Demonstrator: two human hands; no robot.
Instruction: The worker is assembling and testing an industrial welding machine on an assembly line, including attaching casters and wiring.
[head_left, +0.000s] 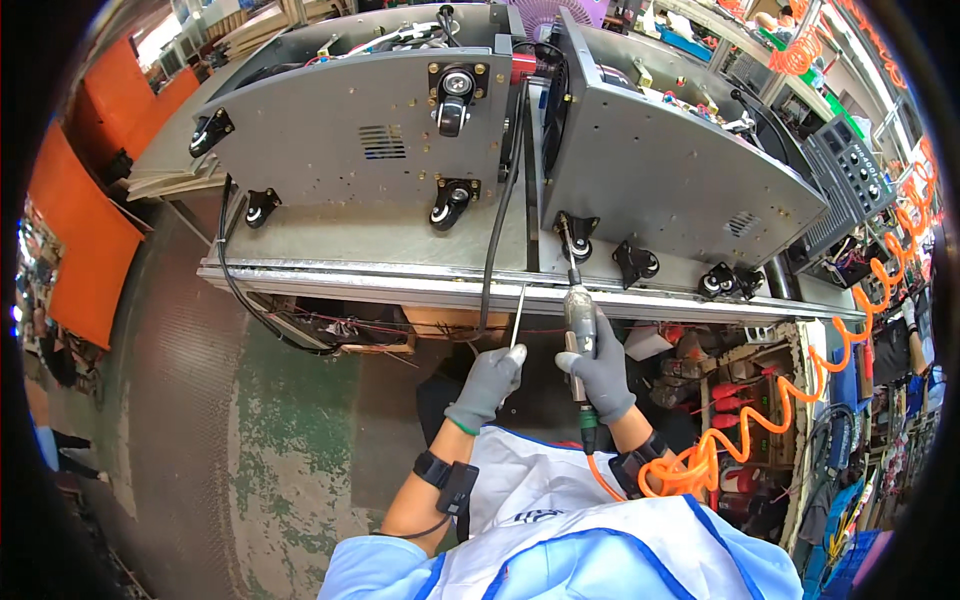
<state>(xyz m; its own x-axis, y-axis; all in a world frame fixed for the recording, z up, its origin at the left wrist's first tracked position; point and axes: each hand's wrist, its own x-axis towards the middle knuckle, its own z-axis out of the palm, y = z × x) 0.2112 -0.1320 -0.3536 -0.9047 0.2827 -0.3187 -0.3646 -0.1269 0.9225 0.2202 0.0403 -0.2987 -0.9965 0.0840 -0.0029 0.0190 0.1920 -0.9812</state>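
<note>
Two knitted grey gloves work at the table's [420, 279] front edge, as I see it from here; the left hand [488, 388] is closed around a thin, straight metal rod [518, 318] that points up toward the table's ridged metal rim; the right hand [600, 370] grips the cylindrical barrel of a metallic air driver [580, 322], with a green collar at its lower end and a glossy orange coiled hose [718, 445] looping off beside the forearm. The driver's slim steel bit reaches past that front edge to a black caster [579, 238] at the lower left corner of the right cabinet [680, 165]; I cannot tell whether its tip sits on a bolt. That cabinet, a smooth, matte grey sheet-metal box, lies toward the table's right end; the left cabinet [330, 130], grey too and cut with narrow vent slots [382, 142], fills the left side, its round-wheeled casters facing the person; a bendy black cable [497, 240] hangs between them over the front edge.
</note>
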